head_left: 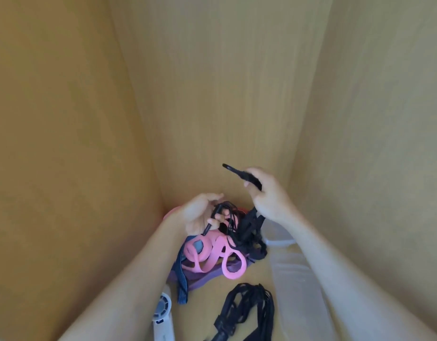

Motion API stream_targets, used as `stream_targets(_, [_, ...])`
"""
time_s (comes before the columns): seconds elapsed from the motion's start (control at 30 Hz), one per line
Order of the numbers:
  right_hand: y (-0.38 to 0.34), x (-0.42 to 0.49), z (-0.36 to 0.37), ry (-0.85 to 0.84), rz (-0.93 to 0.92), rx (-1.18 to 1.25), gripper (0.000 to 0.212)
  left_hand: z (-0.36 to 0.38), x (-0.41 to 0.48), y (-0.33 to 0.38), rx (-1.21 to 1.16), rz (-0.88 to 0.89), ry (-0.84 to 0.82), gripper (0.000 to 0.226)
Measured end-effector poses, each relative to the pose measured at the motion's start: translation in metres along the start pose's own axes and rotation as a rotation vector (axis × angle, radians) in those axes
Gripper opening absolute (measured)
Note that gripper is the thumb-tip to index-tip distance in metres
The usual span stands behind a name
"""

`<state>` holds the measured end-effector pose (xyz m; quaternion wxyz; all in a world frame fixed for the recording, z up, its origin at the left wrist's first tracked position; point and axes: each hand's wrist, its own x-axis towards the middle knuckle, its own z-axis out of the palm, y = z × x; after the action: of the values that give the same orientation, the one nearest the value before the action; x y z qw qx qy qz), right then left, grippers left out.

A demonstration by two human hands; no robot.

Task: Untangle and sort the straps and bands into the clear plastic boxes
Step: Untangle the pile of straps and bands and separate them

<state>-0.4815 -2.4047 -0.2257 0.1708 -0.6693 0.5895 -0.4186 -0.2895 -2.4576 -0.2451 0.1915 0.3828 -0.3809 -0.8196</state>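
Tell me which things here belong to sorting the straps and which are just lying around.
Part of the job:
black strap gripped by the right hand; black cord held by the left hand; black tangle; pink bands; purple band; blue striped strap; black bundle; clear plastic box.

Just lying about:
white handheld fan.

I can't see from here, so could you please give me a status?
Left hand pinches black cord; right hand grips black strap. Both run into tangle with pink bands. Clear box at right, nothing blocking.
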Motion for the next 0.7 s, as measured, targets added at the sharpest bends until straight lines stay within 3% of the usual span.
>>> stream_targets(0.17, [0.009,-0.042,0.031,-0.139,-0.26,-0.221,0.047,-0.007,-0.002,-0.007,0.072,0.013,-0.146,0.067])
stream_targets(0.33, [0.01,-0.061,0.041,-0.148,-0.383,-0.303,0.047,-0.002,-0.016,-0.012,0.299,-0.027,-0.247,0.032])
stream_targets(0.47, [0.011,-0.074,0.042,-0.176,-0.184,-0.125,0.048,0.006,-0.022,-0.014,0.479,-0.041,-0.282,0.019])
stream_targets(0.53, [0.017,-0.078,0.043,-0.141,-0.076,-0.079,0.057,0.01,-0.022,-0.018,0.567,-0.051,-0.251,0.036])
stream_targets(0.6, [0.024,-0.082,0.042,-0.129,0.005,-0.066,0.081,0.011,-0.02,-0.022,0.577,-0.038,-0.211,0.053])
stream_targets(0.7, [0.034,-0.088,0.043,-0.225,0.113,-0.063,0.121,0.009,-0.021,-0.03,0.494,0.026,-0.193,0.057])
